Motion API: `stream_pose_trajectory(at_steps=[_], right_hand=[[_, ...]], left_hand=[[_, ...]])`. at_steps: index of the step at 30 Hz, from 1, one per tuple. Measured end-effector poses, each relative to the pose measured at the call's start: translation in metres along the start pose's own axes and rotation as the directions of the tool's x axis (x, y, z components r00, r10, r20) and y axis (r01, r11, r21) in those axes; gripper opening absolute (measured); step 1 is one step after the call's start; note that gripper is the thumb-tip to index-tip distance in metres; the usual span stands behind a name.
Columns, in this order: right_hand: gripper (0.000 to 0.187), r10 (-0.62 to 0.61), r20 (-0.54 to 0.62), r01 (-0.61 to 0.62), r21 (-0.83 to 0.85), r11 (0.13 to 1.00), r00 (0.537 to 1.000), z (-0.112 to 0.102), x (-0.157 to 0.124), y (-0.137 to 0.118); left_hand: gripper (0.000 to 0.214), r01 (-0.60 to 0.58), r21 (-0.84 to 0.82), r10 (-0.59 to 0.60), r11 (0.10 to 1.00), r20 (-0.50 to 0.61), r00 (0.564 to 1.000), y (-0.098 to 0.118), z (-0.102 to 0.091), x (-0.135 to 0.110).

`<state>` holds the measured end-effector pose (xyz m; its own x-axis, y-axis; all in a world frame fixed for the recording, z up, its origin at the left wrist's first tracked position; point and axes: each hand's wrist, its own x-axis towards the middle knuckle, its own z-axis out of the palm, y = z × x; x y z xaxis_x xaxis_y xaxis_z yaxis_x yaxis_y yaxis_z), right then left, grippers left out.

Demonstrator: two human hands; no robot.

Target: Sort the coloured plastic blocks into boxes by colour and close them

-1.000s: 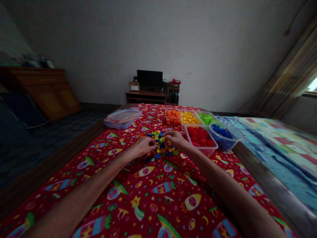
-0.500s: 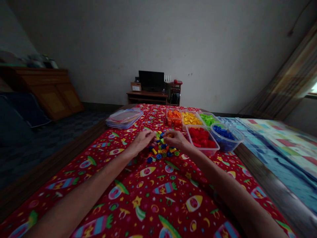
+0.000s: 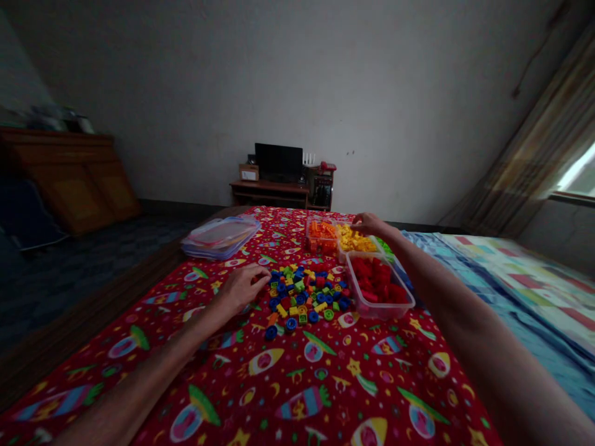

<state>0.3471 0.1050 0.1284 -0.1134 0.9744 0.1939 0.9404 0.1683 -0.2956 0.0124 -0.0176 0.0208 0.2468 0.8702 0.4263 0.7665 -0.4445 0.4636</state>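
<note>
Red rocket-print bedspread [image 3: 297,371] is being used as the work surface in the head view. A loose heap of plastic bricks [image 3: 304,297], in blue, yellow, green and orange, is being kept near its middle, just beside the left hand [image 3: 239,288]. That hand's fingers are being held curled at the heap's left edge; whether a piece is being gripped cannot be told. The right hand [image 3: 367,223] is being stretched past the clear tub of red bricks [image 3: 379,316] and is being held at the far side of the clear tub of yellow bricks [image 3: 346,260], its fingers slightly bent; no grip can be made out there either. A clear tub of orange bricks [image 3: 307,235] is being stood just beside the yellow one, while the green bricks [image 3: 385,248] and blue bricks [image 3: 406,282] are being largely hidden by the right forearm [image 3: 446,291]. A stack of clear lids [image 3: 220,238] is being left well apart on the left. For clean handling, the small bricks are best being taken by the fingertips, singly, with the hand being kept high so that the heap is not being scattered.
</note>
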Motion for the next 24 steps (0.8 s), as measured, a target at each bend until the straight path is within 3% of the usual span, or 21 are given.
stream_pose_trajectory(at_steps=[2,5,8,12,17,21,24], right_hand=[[0.034,-0.028,-0.013,0.027,-0.068,0.997,1.0,0.003,0.004,0.0],[0.031,-0.085,-0.174,0.073,-0.076,0.994,0.981,0.003,0.0,-0.007],[0.031,-0.113,-0.209,0.128,0.064,0.99,0.971,-0.001,-0.02,-0.021],[0.028,-0.237,-0.195,0.284,0.262,0.922,0.952,0.005,-0.07,-0.053],[0.023,-0.456,-0.078,0.458,0.278,0.844,0.887,0.039,-0.124,-0.092],[0.018,-0.505,0.072,0.494,0.128,0.86,0.86,0.068,-0.136,-0.106],[0.02,-0.511,0.116,0.509,0.045,0.859,0.852,0.081,-0.136,-0.108]], left_hand=[[0.022,-0.045,0.022,0.043,0.999,0.052,0.998,0.003,0.001,-0.001],[0.018,-0.102,0.054,0.094,0.993,0.13,0.987,0.002,0.006,-0.003],[0.018,-0.135,0.069,0.121,0.988,0.178,0.977,-0.004,0.013,-0.007],[0.019,-0.131,0.066,0.117,0.989,0.187,0.975,-0.004,0.018,-0.01],[0.013,-0.124,0.082,0.107,0.989,0.181,0.978,0.004,0.013,-0.011],[0.01,-0.059,0.122,0.036,0.991,0.178,0.983,0.005,0.011,-0.009],[0.011,-0.053,0.106,0.03,0.993,0.209,0.978,0.004,0.008,-0.006]])
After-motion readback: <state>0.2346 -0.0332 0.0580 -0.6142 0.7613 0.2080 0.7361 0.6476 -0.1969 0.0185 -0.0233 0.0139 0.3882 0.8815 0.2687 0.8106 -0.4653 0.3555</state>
